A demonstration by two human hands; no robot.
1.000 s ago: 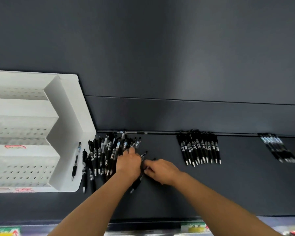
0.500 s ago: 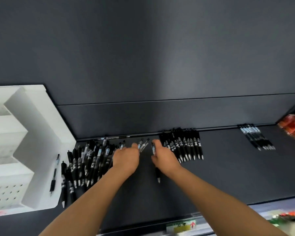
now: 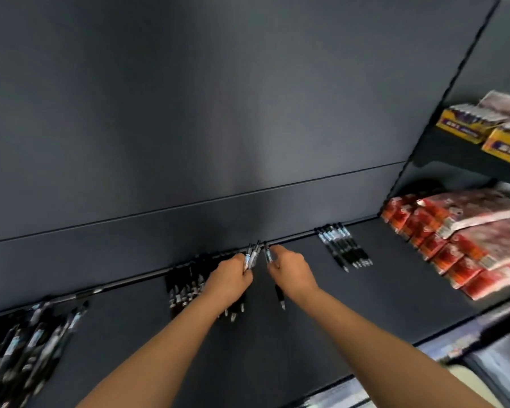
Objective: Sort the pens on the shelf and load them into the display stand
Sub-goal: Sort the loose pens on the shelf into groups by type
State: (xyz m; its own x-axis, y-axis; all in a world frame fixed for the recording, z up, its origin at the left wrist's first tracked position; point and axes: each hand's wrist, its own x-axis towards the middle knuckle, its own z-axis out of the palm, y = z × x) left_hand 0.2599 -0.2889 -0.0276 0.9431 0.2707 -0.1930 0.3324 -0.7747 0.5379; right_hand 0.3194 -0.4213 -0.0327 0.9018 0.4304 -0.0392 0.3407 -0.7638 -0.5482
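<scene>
Pens sit in both hands. The left hand [image 3: 230, 278] is curled round a small bunch of pens [image 3: 251, 256], whose clicker ends fan out above the knuckles. The right hand [image 3: 293, 272] pinches a single pen [image 3: 267, 254] near its upper half, and the tip pokes out below the wrist. Both hands hover just above the dark shelf [image 3: 306, 334], close to its back edge, and the left one lies over a sorted row of pens [image 3: 184, 290].

These look like retractable pens: slim, stiff plastic barrels with a pale printed label on the upper part, a black grip sleeve lower down and a metal point. They should be very light and rigid, but round and smooth enough to roll or slip out of a loose bunch. The grip sleeve or mid-barrel is probably the surest place to hold them, with the tips kept aligned.

A smaller set [image 3: 343, 250] lies side by side well to the right, touching the back edge. A blurred heap of pens [image 3: 27, 346] lies unsorted at the far left. The shelf and its back panel [image 3: 189, 113] are flat, matte, dark grey sheet, with little to stop a pen rolling.

On the neighbouring shelves to the right are glossy red packets [image 3: 468, 248] and yellow boxes [image 3: 461, 126]. The display stand is out of view.
</scene>
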